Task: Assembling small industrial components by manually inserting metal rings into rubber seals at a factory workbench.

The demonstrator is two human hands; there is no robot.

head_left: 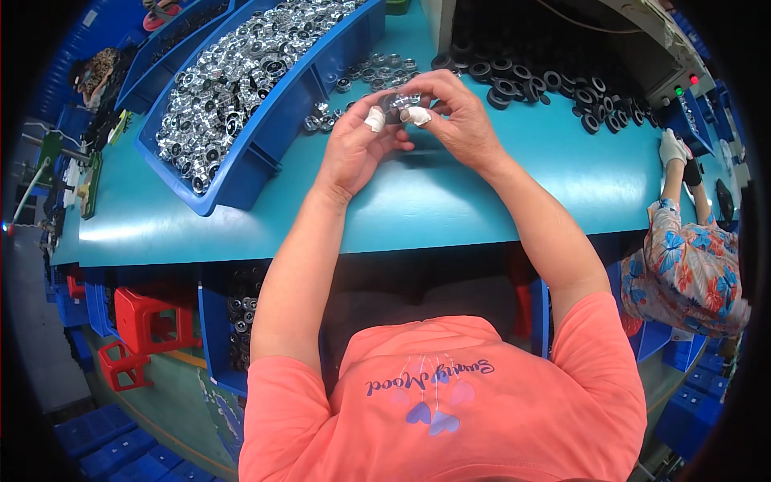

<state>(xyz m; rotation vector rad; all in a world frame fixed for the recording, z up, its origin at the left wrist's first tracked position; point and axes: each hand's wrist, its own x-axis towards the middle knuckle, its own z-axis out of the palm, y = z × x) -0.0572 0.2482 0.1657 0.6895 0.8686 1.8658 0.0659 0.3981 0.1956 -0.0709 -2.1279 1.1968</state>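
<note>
A smooth teal desk (482, 210) spreads beneath and on both sides of the hands, with pale glare in front of them. Beyond its near edge, lower than the hands, a red stool (152, 321) stands to the left on a green floor (189, 410). Left of the left hand (353, 149), a long blue bin (261, 165) is heaped with clear round parts (249, 76); more loose clear parts (377, 71) lie just beyond the hands. Black rings (590, 120) are scattered beyond and right of the right hand (464, 120), before a pale housing (679, 50). Far to its right, a co-worker's gloved hand (673, 149) is at the desk.

Both hands, thumbs wrapped in white, close their fingertips on a small clear-and-dark part (401, 102), held above the desk between them. The fingers cover much of it, so I cannot tell whether it is one piece or two. The housing's inside is too dark to read, and the bin's far end is cut off by the upper edge.
</note>
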